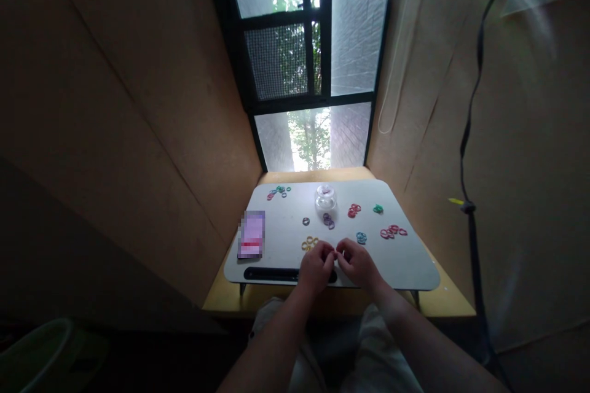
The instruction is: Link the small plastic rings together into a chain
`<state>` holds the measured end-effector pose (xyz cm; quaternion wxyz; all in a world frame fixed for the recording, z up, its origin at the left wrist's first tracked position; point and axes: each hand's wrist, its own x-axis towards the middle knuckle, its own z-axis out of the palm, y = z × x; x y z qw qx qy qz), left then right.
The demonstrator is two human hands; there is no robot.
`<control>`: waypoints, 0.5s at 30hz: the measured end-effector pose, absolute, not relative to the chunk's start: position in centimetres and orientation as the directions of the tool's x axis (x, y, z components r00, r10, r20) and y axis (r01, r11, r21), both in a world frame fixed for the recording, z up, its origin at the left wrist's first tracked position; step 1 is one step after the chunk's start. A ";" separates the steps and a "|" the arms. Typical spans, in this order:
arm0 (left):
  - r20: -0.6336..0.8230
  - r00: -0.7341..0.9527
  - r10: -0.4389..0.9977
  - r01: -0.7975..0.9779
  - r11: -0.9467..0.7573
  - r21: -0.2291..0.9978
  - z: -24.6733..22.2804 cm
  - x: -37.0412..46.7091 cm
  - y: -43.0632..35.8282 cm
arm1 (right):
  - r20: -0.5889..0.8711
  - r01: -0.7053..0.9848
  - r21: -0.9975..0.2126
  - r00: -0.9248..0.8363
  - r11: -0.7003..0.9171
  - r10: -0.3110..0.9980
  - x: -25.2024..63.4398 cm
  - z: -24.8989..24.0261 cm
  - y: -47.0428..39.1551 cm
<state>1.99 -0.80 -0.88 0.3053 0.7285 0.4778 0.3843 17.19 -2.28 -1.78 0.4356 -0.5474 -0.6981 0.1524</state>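
Observation:
My left hand and my right hand meet over the front of a white lap table, fingertips pinched together. Between them shows a tiny reddish bit, too small to name. Yellow rings lie just beyond my left hand, and blue rings just beyond my right. Farther back are purple rings, a dark ring and a clear round container. Red rings, green rings and more red rings lie to the right.
A pink-purple blurred item lies at the table's left. Mixed coloured rings are at the back left. A black slot runs along the front edge. Behind stands a window; a dark cord hangs at right.

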 end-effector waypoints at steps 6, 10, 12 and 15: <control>0.279 0.242 0.929 0.444 -0.361 0.820 -1.2 2.0 -0.8 | 0.422 0.614 -0.705 -0.041 0.356 0.906 17.2 -1.7 -2.4; 0.287 0.261 0.921 0.436 -0.378 0.817 -1.2 1.9 -0.8 | 0.408 0.606 -0.713 -0.052 0.353 0.912 17.2 -1.7 -2.3; 0.291 0.261 0.920 0.440 -0.382 0.813 -1.2 1.9 -0.8 | 0.410 0.608 -0.710 -0.053 0.355 0.911 17.2 -1.8 -2.3; 0.298 0.258 0.919 0.446 -0.386 0.807 -1.2 1.9 -0.7 | 0.417 0.619 -0.700 -0.052 0.357 0.907 17.2 -1.8 -2.2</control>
